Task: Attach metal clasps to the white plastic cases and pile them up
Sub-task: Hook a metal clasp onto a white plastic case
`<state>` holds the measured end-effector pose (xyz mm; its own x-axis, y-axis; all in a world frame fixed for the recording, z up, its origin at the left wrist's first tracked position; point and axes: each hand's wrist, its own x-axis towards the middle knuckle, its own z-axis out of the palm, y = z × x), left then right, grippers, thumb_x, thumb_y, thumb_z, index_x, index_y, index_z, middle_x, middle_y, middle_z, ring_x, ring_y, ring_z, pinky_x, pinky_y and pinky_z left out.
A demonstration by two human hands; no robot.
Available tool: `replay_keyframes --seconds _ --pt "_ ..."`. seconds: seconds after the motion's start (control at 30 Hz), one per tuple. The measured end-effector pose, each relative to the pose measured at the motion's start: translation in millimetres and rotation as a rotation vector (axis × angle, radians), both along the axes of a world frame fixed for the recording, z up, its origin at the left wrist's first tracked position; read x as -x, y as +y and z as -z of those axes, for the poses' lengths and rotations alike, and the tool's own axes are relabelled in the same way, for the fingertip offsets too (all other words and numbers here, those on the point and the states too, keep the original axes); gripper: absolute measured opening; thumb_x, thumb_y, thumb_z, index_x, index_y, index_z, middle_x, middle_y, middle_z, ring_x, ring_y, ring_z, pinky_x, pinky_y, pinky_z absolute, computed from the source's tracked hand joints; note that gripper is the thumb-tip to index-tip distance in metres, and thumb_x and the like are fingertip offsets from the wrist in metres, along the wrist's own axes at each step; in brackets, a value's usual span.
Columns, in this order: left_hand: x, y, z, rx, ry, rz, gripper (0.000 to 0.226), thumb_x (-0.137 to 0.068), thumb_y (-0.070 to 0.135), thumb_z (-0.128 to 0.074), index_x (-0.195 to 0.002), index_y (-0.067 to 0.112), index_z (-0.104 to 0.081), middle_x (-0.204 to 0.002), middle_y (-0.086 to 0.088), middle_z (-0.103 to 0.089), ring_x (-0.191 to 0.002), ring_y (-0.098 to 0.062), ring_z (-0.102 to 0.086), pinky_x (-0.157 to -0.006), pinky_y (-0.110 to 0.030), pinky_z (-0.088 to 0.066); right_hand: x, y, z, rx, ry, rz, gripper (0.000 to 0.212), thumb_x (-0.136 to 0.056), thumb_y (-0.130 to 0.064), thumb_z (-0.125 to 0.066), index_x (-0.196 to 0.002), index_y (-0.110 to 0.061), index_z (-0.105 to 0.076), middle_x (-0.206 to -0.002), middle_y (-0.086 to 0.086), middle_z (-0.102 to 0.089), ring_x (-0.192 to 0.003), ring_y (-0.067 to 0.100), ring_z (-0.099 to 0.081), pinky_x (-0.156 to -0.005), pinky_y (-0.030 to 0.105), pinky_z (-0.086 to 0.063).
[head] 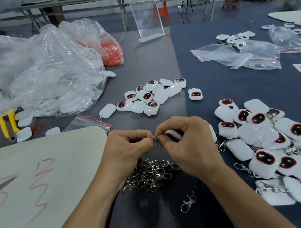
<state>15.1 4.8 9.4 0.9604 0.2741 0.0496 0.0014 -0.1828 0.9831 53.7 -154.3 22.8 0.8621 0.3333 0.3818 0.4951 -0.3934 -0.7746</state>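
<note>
Fitting a clasp [155,138] to a white case [173,134] above a dark cloth table [151,58].
The left hand [128,145] pinches the clasp; the right hand [187,143] curls round the case. A heap of clasps [148,174] lies under the wrists, clasped cases [270,144] crowd the right edge, loose cases [150,97] sit ahead, a white board [41,170] covers the near left, and bags [41,73] fill the far left. Bare cloth shows between the forearms.
</note>
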Motion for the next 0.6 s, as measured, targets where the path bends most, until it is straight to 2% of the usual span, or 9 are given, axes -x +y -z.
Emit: replay_keyframes --seconds 0.07,0.17,0.27,0.33,0.4,0.5,0.6 --pt "-0.1 0.2 -0.5 0.015 0.009 0.018 0.01 -0.06 0.012 -0.061 -0.055 0.016 -0.068 -0.051 0.001 -0.043 -0.051 -0.013 -0.032 -0.046 -0.018 -0.025 -0.4 -1.1 -1.7 0.004 -0.05 -0.01 0.02 -0.078 -0.01 -0.08 -0.072 -0.029 -0.074 -0.069 -0.013 -0.066 -0.066 0.009 -0.062 -0.059 0.012 -0.041" --pt "-0.5 -1.7 0.7 0.06 -0.008 -0.001 0.01 -0.061 0.011 -0.061 -0.055 0.015 -0.068 -0.051 0.004 -0.044 -0.049 -0.009 -0.034 -0.045 -0.015 -0.029 -1.0 -1.5 -2.4 -0.01 -0.06 -0.008 0.019 -0.078 -0.012 -0.081 -0.074 -0.029 -0.075 -0.07 -0.013 -0.067 -0.067 0.009 -0.064 -0.059 0.014 -0.044" --pt "0.1 -1.0 -0.6 -0.024 -0.053 -0.089 0.01 -0.057 0.025 -0.066 -0.061 0.02 -0.075 -0.051 0.007 -0.048 -0.049 -0.006 -0.035 -0.046 -0.016 -0.029 -2.7 -0.1 -1.4 -0.049 0.057 0.037 0.017 -0.08 -0.015 -0.079 -0.073 -0.03 -0.076 -0.066 -0.017 -0.069 -0.065 0.001 -0.066 -0.057 0.009 -0.044" --pt "1.4 4.7 -0.5 -0.211 -0.079 -0.177 0.016 -0.057 0.033 -0.065 -0.066 0.028 -0.076 -0.048 0.01 -0.05 -0.045 -0.002 -0.035 -0.044 -0.016 -0.03 -7.6 -0.3 2.2 -0.094 0.197 0.104 0.017 -0.082 -0.016 -0.077 -0.071 -0.029 -0.077 -0.062 -0.017 -0.069 -0.061 -0.004 -0.063 -0.055 0.007 -0.043" --pt "4.8 12.4 0.1 -0.503 -0.074 -0.277 0.014 -0.06 0.036 -0.063 -0.072 0.035 -0.072 -0.049 0.011 -0.055 -0.045 -0.004 -0.044 -0.046 -0.018 -0.037 -14.5 -2.3 5.7 -0.159 0.349 0.155 0.016 -0.085 -0.019 -0.076 -0.076 -0.032 -0.078 -0.067 -0.013 -0.071 -0.059 -0.001 -0.061 -0.056 0.012 -0.046" --pt "9.2 14.1 2.5 -0.953 -0.097 -0.305 0.01 -0.068 0.035 -0.062 -0.069 0.025 -0.065 -0.058 0.008 -0.057 -0.055 -0.01 -0.053 -0.053 -0.028 -0.046 -19.1 -1.4 7.5 -0.327 0.58 0.088 0.023 -0.089 -0.009 -0.069 -0.089 -0.03 -0.08 -0.072 -0.005 -0.071 -0.056 0.008 -0.055 -0.057 0.026 -0.047" --pt "5.9 2.4 8.0 -1.14 -0.083 -0.15 0.016 -0.076 0.032 -0.07 -0.069 0.019 -0.063 -0.063 0.004 -0.061 -0.062 -0.022 -0.061 -0.055 -0.032 -0.048 -18.1 0.0 10.4 -0.249 0.547 0.033 0.035 -0.091 -0.001 -0.062 -0.098 -0.032 -0.077 -0.069 -0.005 -0.068 -0.055 0.009 -0.051 -0.058 0.028 -0.046"
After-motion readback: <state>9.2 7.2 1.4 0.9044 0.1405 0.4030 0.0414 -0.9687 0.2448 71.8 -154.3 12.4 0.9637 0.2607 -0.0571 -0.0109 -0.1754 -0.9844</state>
